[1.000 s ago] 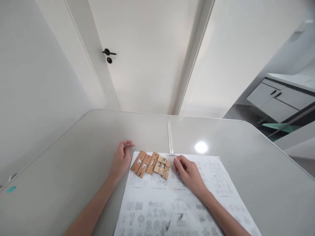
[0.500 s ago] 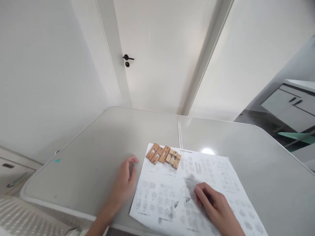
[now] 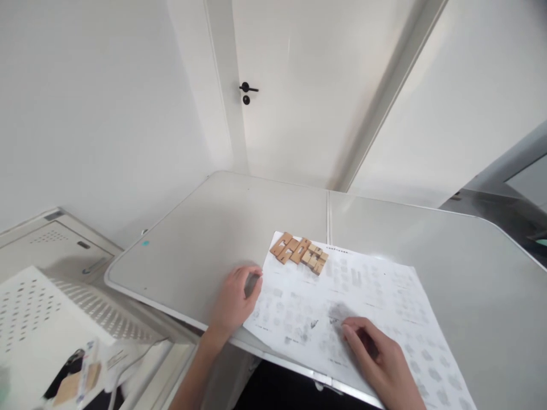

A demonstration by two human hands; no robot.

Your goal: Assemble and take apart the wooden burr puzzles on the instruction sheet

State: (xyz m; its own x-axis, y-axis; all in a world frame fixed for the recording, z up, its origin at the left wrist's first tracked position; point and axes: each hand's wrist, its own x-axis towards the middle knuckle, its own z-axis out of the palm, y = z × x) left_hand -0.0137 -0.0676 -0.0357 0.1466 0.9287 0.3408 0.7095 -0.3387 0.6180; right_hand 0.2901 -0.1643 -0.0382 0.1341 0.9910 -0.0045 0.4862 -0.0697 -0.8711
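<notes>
Several notched wooden puzzle pieces (image 3: 300,251) lie in a row at the far edge of a printed instruction sheet (image 3: 371,302) on the grey table (image 3: 222,228). My left hand (image 3: 234,300) rests on the table near its front edge, just left of the sheet, fingers loosely curled and holding nothing. My right hand (image 3: 378,359) lies on the near part of the sheet, fingers bent, holding nothing that I can see. Both hands are well short of the wooden pieces.
A seam (image 3: 328,213) runs down the table's middle. A white door with a black handle (image 3: 248,88) stands beyond. At lower left is a white perforated metal cabinet (image 3: 38,296) with small items on a lower surface (image 3: 77,376).
Both hands drew back from the wooden pieces toward the table's near edge. The view backed away and swung left, so the cabinet at lower left now shows.
</notes>
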